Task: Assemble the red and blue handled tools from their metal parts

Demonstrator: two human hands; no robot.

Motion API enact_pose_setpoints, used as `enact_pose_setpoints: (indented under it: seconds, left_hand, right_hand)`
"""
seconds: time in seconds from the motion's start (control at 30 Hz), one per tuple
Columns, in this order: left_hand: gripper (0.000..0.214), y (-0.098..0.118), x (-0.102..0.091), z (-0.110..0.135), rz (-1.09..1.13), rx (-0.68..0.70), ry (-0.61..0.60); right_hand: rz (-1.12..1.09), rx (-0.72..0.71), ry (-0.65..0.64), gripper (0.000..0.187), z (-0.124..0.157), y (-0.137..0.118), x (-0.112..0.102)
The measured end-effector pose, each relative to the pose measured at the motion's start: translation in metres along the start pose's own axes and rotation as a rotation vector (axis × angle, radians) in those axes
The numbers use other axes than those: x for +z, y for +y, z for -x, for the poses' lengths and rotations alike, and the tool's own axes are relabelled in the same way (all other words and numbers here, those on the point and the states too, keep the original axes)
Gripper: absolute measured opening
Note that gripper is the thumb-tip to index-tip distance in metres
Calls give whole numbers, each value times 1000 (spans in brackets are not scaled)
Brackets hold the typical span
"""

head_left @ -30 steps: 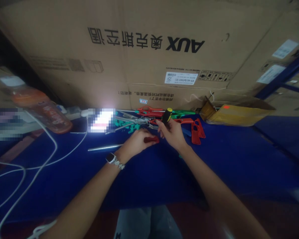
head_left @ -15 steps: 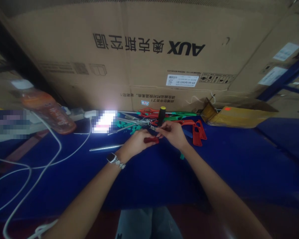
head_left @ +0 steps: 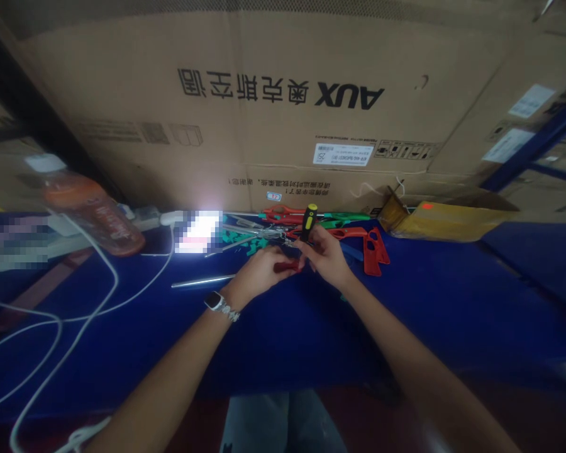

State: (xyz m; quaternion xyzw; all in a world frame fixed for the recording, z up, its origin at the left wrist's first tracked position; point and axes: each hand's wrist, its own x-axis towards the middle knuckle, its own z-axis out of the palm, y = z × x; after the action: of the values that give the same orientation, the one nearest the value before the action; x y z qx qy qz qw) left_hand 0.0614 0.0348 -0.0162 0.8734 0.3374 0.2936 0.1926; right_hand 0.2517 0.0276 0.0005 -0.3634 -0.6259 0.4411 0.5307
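My left hand [head_left: 259, 270] is closed around a small red plastic piece [head_left: 287, 267], whose end sticks out past the fingertips. My right hand [head_left: 329, 257] is closed beside it, thumb and fingertips meeting the red piece's right end. From the right fingers rises the black and yellow handle of a screwdriver [head_left: 310, 221]; its shaft is hidden. Just behind the fingers lie small metal parts [head_left: 290, 242], too small to make out. A red plastic handle part [head_left: 373, 251] rests to the right of my right hand. A silver rod [head_left: 202, 281] is left of my left hand.
Red and green long-handled tools [head_left: 287, 214] lie along a large cardboard box [head_left: 264, 138]. Green plastic pieces [head_left: 245, 238] are among them. An orange drink bottle [head_left: 92, 211] and white cable [head_left: 108, 270] are left. A yellow packet [head_left: 453, 220] sits right on the blue table [head_left: 453, 302].
The screwdriver handle has tilted and turned, now showing a yellow stripe. My right hand has shifted slightly toward the red piece. My left hand keeps its hold.
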Motion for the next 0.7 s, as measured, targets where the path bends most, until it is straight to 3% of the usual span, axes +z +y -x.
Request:
enact_pose_setpoints:
  seconds: [0.27,0.5,0.7]
  left_hand:
    - [17,2,0,0,29,-29,4]
    - [17,1,0,0,14,-10,-17]
    - [17,1,1,0,-7,-11,-13]
  right_hand:
    - [-124,125,-106,45,3,-16,-12]
    - [-70,83,109,48,-10,-8,-2]
    - [-77,40,80,47,-10,-6,1]
